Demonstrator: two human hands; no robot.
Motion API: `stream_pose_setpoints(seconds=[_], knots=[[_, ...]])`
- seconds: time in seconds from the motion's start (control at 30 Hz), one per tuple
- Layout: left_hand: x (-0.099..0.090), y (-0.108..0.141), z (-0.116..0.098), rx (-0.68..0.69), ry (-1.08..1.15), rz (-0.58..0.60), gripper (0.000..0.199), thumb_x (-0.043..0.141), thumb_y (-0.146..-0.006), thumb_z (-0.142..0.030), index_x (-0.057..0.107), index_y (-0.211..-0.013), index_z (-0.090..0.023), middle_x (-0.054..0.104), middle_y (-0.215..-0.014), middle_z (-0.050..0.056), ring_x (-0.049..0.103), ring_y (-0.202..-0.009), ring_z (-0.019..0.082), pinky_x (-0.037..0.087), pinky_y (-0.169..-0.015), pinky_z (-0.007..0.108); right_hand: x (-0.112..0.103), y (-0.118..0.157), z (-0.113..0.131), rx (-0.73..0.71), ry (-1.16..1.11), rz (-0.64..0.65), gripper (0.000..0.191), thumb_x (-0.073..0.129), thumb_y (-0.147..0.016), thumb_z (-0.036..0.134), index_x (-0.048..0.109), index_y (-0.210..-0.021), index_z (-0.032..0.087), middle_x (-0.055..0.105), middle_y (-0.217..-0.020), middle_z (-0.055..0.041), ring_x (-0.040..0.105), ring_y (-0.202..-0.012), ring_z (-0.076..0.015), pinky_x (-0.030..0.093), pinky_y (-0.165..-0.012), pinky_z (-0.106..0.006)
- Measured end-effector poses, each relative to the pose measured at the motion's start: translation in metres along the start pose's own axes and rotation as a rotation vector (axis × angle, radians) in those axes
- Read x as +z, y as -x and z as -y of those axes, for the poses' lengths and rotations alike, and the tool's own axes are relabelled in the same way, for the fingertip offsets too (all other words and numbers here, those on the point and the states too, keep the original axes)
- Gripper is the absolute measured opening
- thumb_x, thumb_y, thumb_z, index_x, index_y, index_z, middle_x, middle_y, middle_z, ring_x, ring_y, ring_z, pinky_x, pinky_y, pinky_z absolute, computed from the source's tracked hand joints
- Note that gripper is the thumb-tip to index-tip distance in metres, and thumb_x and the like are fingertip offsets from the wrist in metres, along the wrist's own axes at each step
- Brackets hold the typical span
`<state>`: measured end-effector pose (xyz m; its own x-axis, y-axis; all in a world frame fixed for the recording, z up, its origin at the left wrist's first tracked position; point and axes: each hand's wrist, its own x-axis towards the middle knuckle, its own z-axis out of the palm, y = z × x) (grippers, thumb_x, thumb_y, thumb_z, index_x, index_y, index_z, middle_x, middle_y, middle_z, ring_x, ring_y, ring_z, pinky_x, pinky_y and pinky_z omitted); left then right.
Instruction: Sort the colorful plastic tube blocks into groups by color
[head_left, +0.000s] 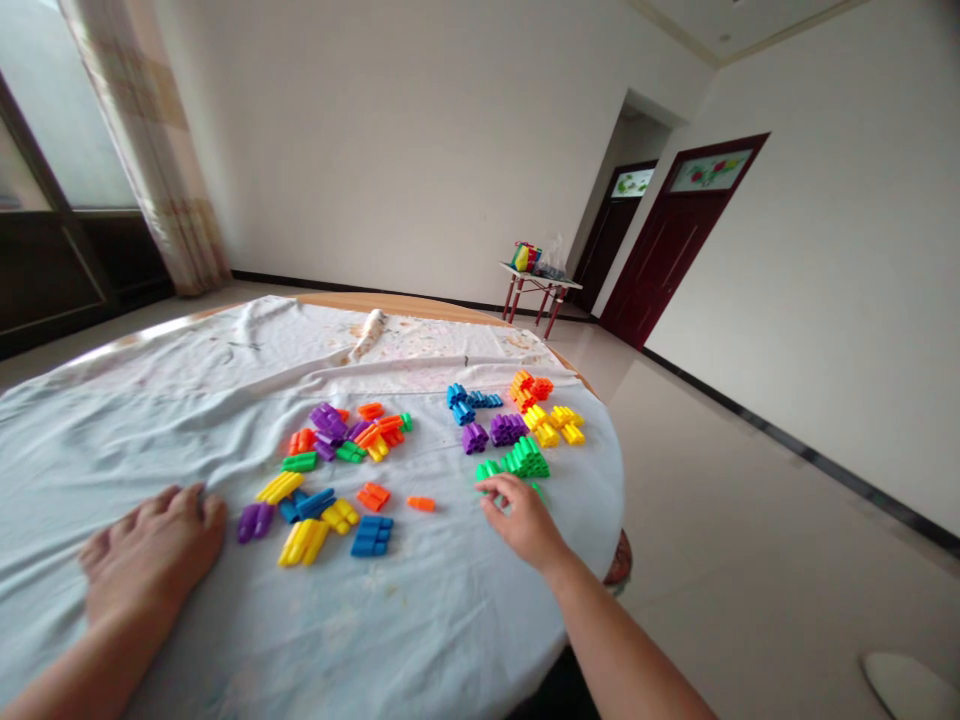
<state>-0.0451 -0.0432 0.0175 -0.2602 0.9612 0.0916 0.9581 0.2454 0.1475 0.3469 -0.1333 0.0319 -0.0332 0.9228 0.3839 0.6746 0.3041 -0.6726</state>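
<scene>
Two hands show: one left hand (150, 555) at lower left, one right hand (523, 520) at lower center. One pale cloth (135, 450) covers one round table. Plastic building blocks (304, 541) in five colors sit at center, in roughly two dozen clusters; single pieces are too small to count. Upper right has two dark red doors (667, 240) and one small side table (540, 283); upper left, one curtain (154, 150).

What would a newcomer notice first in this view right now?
Bright plastic building blocks in colour groups stand out on the pale cloth over the round table. The right hand sits beside the green blocks, while the left hand lies on the cloth at near left.
</scene>
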Motion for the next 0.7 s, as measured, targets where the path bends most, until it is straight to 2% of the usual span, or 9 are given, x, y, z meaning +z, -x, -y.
stream_pose_setpoints(seconds=[0.2, 0.33, 0.4, 0.47, 0.7], knots=[[0.003, 0.000, 0.000, -0.020, 0.002, -0.019, 0.058, 0.020, -0.085, -0.047, 0.049, -0.124, -0.017, 0.044, -0.138, 0.015, 0.039, -0.123, 0.034, 0.022, -0.100, 0.046, 0.063, -0.020, 0.042, -0.196, -0.047, 0.173, 0.022, 0.058, -0.078, 0.012, 0.065, -0.097, 0.020, 0.066, -0.094, -0.0035, 0.058, -0.090, -0.0153, 0.045, -0.083, -0.028], [0.006, 0.000, 0.003, -0.021, 0.009, -0.035, 0.057, 0.020, -0.085, -0.048, 0.048, -0.125, -0.017, 0.045, -0.137, 0.015, 0.039, -0.122, 0.034, 0.023, -0.100, 0.046, 0.086, -0.025, 0.058, -0.258, 0.045, 0.269, 0.027, 0.068, -0.075, 0.028, 0.064, -0.101, 0.021, 0.066, -0.101, -0.0041, 0.056, -0.098, -0.0194, 0.039, -0.090, -0.033], [0.006, 0.000, 0.003, -0.024, 0.011, -0.041, 0.057, 0.022, -0.085, -0.048, 0.048, -0.125, -0.017, 0.046, -0.137, 0.014, 0.040, -0.122, 0.033, 0.023, -0.100, 0.046, 0.093, -0.024, 0.061, -0.258, 0.101, 0.306, 0.038, 0.072, -0.070, 0.037, 0.063, -0.104, 0.022, 0.065, -0.105, -0.0053, 0.054, -0.099, -0.0218, 0.038, -0.089, -0.036], [0.006, 0.000, 0.003, -0.025, 0.009, -0.042, 0.056, 0.022, -0.085, -0.047, 0.049, -0.125, -0.017, 0.046, -0.136, 0.014, 0.040, -0.122, 0.033, 0.023, -0.100, 0.046, 0.095, -0.022, 0.060, -0.255, 0.135, 0.328, 0.040, 0.073, -0.070, 0.037, 0.062, -0.106, 0.023, 0.064, -0.107, -0.0054, 0.053, -0.101, -0.0225, 0.037, -0.089, -0.036], [0.005, 0.000, 0.002, -0.020, 0.003, -0.028, 0.059, 0.014, -0.086, -0.048, 0.049, -0.124, -0.017, 0.045, -0.136, 0.014, 0.039, -0.123, 0.034, 0.023, -0.100, 0.046, 0.078, -0.021, 0.054, -0.324, 0.095, 0.429, 0.043, 0.062, -0.071, 0.016, 0.059, -0.112, 0.027, 0.062, -0.115, -0.0008, 0.051, -0.106, -0.0201, 0.036, -0.092, -0.034]])
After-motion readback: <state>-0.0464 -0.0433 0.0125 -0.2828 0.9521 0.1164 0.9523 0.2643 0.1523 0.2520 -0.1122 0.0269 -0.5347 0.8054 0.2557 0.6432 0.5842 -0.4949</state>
